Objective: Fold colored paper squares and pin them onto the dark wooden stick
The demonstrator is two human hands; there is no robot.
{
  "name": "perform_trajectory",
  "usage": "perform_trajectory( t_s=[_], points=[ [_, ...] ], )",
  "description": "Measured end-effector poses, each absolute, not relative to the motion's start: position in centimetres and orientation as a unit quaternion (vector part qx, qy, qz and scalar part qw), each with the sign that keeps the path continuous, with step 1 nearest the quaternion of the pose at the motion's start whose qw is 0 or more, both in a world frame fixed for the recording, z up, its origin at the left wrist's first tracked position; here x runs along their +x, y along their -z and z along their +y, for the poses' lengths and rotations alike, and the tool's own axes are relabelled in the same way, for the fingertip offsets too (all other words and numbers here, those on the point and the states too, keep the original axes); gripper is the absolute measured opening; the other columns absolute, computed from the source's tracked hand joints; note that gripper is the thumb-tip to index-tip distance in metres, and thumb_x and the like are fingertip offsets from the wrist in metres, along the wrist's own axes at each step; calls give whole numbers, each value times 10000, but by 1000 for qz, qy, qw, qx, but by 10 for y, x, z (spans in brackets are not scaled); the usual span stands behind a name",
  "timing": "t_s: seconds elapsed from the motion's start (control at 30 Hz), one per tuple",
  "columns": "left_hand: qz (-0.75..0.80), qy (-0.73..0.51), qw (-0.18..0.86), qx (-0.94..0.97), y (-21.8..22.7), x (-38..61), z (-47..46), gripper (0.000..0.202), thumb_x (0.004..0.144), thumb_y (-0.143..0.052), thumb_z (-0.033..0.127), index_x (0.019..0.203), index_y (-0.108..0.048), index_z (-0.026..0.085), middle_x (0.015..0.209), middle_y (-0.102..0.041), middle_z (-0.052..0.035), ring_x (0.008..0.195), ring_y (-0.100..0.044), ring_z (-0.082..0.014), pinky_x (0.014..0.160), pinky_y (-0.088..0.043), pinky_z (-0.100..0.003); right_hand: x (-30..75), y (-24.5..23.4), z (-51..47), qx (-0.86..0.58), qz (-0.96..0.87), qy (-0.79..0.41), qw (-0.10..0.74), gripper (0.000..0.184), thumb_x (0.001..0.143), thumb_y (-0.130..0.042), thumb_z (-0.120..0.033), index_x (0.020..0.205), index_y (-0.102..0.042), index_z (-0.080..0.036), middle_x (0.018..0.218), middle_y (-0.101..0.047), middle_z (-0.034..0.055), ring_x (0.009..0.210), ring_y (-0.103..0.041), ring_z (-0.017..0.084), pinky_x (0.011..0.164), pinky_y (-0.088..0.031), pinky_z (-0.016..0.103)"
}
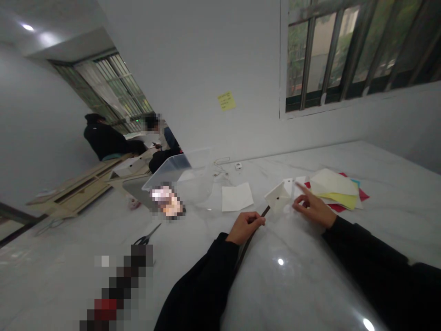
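Pinched in my left hand (pixel 246 226) is a dark brown ribbon (pixel 248 243), which runs back under my left sleeve. Its free end points up at a small folded white paper piece (pixel 275 196) with a dark spot on it; whether they touch, I cannot tell. To the right of that piece, my right hand (pixel 313 207) has its index finger stretched out and the other fingers bent, with nothing visible in it. Near that fingertip lies a small white paper strip (pixel 299 180) with dark marks. A flat white sheet (pixel 237 196) is beyond my left hand.
Coloured and white paper sheets (pixel 339 186) are stacked at the right. A clear plastic bin (pixel 198 184) and scissors (pixel 146 236) stand left on the white marble-patterned table (pixel 292 289). A yellow note (pixel 226 101) is on the wall. Two people sit at the far left.
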State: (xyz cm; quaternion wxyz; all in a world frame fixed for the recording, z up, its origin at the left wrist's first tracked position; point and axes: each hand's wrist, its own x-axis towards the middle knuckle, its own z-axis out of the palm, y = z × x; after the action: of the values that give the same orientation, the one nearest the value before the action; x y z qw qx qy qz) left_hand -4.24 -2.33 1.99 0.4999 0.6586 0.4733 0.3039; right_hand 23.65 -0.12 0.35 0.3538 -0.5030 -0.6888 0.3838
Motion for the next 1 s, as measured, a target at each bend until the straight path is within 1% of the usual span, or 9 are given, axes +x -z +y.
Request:
perform_trajectory(
  t_s=[0.13, 0.2, 0.27, 0.37, 0.5, 0.6, 0.67, 0.8, 1.0],
  points=[
    [484, -334, 489, 645, -19, -43, -20, 403, 792, -620, 520, 722, -645, 124, 548, -438, 43, 513, -330, -79, 512, -201, -234, 221, -20, -36, -246, -718, -650, -30, 432, 762, -700, -412, 1147, -705, -216, 781, -704, 32, 539, -535, 110, 472, -427, 198],
    [488, -340, 485, 641, -18, -43, -19, 400, 795, -619, 519, 722, -639, 126, 533, -429, 49, 500, -317, -76, 505, -192, -232, 215, -24, -44, -223, -692, -682, -73, 412, 787, -674, -427, 1151, -704, -237, 736, -681, 7, 465, -470, 78, 409, -365, 178],
    [490, -340, 487, 638, -18, -44, -18, 399, 791, -624, 524, 718, -633, 132, 514, -405, 58, 484, -293, -72, 497, -181, -231, 212, -23, -40, -269, -692, -670, -12, 371, 799, -654, -434, 1100, -717, -227, 646, -625, -21, 421, -420, 61, 384, -323, 171],
    [491, -337, 496, 632, -18, -44, -18, 395, 785, -630, 527, 715, -628, 138, 504, -384, 65, 474, -274, -68, 493, -174, -227, 217, -14, -21, -387, -673, -608, 166, 367, 797, -644, -431, 1072, -686, -192, 566, -535, -48, 411, -391, 63, 377, -304, 174],
    [491, -333, 496, 635, -21, -43, -19, 369, 801, -624, 498, 720, -627, 138, 519, -389, 62, 485, -277, -69, 498, -180, -226, 232, 0, 4, -528, -539, -532, 385, 678, 801, -621, -422, 1394, -396, -181, 669, -566, -25, 476, -451, 99, 415, -366, 205],
    [487, -315, 490, 651, -23, -43, -20, 359, 803, -623, 482, 716, -637, 134, 540, -409, 53, 507, -307, -76, 510, -196, -229, 242, 5, 12, -562, -498, -461, 472, 811, 809, -593, -435, 1478, -223, -164, 736, -597, 3, 503, -482, 122, 454, -397, 240],
    [481, -290, 489, 667, -23, -43, -21, 361, 795, -628, 483, 706, -642, 133, 544, -417, 49, 517, -325, -81, 516, -206, -231, 245, 5, 13, -571, -549, -376, 481, 808, 805, -595, -424, 1484, -231, -177, 760, -615, 8, 536, -512, 138, 502, -422, 260],
    [471, -265, 485, 688, -21, -43, -24, 366, 788, -628, 491, 707, -646, 134, 549, -431, 46, 525, -345, -88, 523, -222, -238, 243, -1, 6, -556, -682, -235, 412, 634, 823, -575, -357, 1419, -402, -228, 807, -643, 9, 585, -558, 145, 608, -455, 290],
    [468, -274, 484, 687, -17, -44, -26, 369, 792, -624, 490, 713, -643, 130, 570, -456, 36, 540, -361, -90, 531, -238, -239, 230, 4, -6, -515, -748, -255, 332, 626, 845, -539, -333, 1439, -369, -229, 770, -656, -5, 557, -568, 151, 594, -453, 292]
  ],
)
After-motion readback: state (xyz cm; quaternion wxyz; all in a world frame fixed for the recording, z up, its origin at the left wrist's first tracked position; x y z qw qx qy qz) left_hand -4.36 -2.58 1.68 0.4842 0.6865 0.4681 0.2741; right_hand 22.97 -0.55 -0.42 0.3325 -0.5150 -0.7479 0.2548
